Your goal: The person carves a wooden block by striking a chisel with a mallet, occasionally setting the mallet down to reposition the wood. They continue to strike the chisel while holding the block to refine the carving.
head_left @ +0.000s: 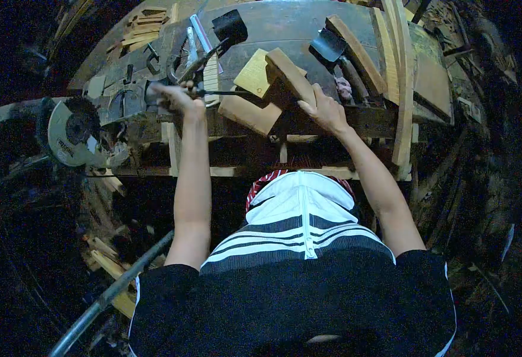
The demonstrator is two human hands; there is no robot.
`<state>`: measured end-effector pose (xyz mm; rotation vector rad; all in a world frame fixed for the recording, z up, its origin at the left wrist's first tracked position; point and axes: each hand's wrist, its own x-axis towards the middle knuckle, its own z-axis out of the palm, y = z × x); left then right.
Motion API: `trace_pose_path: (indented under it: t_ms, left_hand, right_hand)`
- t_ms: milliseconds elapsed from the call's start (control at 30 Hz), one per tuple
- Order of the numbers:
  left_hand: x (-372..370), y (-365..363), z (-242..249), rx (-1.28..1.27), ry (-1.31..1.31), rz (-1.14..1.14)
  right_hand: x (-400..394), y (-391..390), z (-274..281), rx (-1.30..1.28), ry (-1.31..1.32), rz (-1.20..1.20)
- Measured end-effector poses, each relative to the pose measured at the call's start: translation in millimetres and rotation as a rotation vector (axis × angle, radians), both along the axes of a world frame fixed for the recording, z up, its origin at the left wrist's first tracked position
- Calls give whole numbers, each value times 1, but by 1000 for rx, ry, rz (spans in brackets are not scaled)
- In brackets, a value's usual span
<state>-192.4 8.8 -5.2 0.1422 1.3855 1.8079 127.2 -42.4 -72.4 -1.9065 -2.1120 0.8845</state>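
Worktop: dark, worn surface [293, 25], crowded with wood and tools; surroundings dim, scraps of timber on the ground.
Right grip [327, 114]: partly closed, on the near end of a wooden block [291, 74]; thumb at that end, fingers along the right side.
Block position: tilted across the worktop, near end at the right grip, remainder reaching forward and left, beyond the fingers.
Left grip [179, 100]: motion-blurred, at a dark rod [231, 93]; cannot tell how far closed or whether it has hold of the rod.
Between hands: yellow block [254, 72] just left of the wooden block; brown wood piece [250, 116] nearer the body.
Far side: black curved piece [230, 27] at left, shiny dark piece [327, 45] at right.
Right side: pink cloth [343, 88] beyond the right grip; long boards [402, 107] farther right.
Left side: power saw [65, 134], round blade showing, well apart from the block.
Lower left: metal pipe [109, 294], slanting.
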Motion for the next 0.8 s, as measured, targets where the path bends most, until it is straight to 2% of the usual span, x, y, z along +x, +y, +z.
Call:
trace_pose_path:
  t_ms: [67, 133, 200, 233, 300, 367, 433, 467, 533, 567, 667, 700, 767, 800]
  left_hand:
    - [-3, 26, -27, 32, 318, -3]
    - [41, 21, 17, 145, 514, -96]
    - [54, 23, 22, 156, 753, -350]
    - [54, 44, -3, 285, 623, -361]
    - [91, 36, 29, 411, 315, -348]
    - [97, 42, 22, 420, 260, -387]
    - [100, 42, 16, 458, 248, -416]
    - [98, 40, 11, 358, 417, -447]
    - [97, 41, 1, 257, 584, -478]
    - [99, 44, 0, 276, 550, -453]
    - [109, 47, 1, 441, -257, -199]
    - [108, 39, 5, 463, 65, -299]
    - [110, 29, 16, 473, 387, -394]
    - [114, 24, 22, 445, 490, -353]
  right_hand:
    - [0, -1, -6, 36, 26, -27]
    - [0, -1, -11, 71, -6, -5]
    - [1, -1, -10, 104, -38, 6]
    - [0, -1, -7, 92, -32, 9]
    - [-1, -1, -6, 80, -20, 12]
    - [0, -2, -8, 90, 4, 5]
    - [1, -2, -11, 78, -1, -9]
    - [0, -2, -12, 68, -5, -15]
    - [1, -4, -12, 66, 15, -23]
    - [2, -4, -13, 63, 33, -26]
    - [4, -6, -18, 96, 50, -36]
    - [5, -7, -20, 95, 50, -36]
    - [5, -7, -21, 97, 3, -31]
    - [6, -7, -20, 96, 1, -30]
